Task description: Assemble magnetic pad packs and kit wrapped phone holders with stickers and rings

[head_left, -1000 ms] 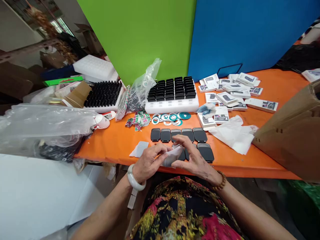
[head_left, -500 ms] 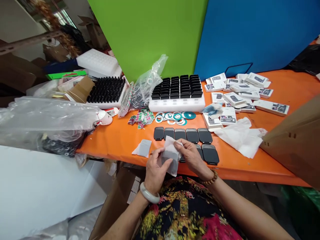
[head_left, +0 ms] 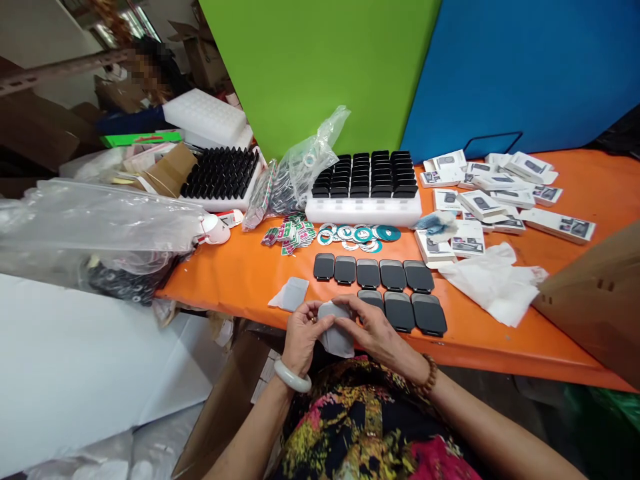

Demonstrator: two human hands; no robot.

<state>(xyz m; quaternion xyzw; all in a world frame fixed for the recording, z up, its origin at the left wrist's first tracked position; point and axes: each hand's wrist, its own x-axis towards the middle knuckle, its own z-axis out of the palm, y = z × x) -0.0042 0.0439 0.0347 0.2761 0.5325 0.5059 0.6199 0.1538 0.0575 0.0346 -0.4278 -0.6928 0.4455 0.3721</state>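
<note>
Near the front edge of the orange table, my left hand [head_left: 303,339] and my right hand [head_left: 373,330] both grip a thin white sleeve [head_left: 337,339], pinching its upper end between thumbs and fingers. Something flat and dark shows faintly through the sleeve. Left of it on the table lies another white sleeve [head_left: 291,294] with a grey flat piece inside. Just beyond my right hand are two rows of flat black rounded-square pieces [head_left: 393,275]; the front row's left piece is partly hidden by my fingers.
White foam trays [head_left: 363,212] hold upright black pieces. Ring stickers [head_left: 363,235] and small printed cards [head_left: 291,233] lie before them. Small white boxes [head_left: 483,203] and loose white sheets [head_left: 495,283] are at right, a cardboard box [head_left: 595,293] beyond. Plastic bags [head_left: 100,213] cover the left side.
The sleeve has come lower and nearer my body, and its top flap no longer stands up. My right hand has moved down and closer to my left. The view has shifted slightly.
</note>
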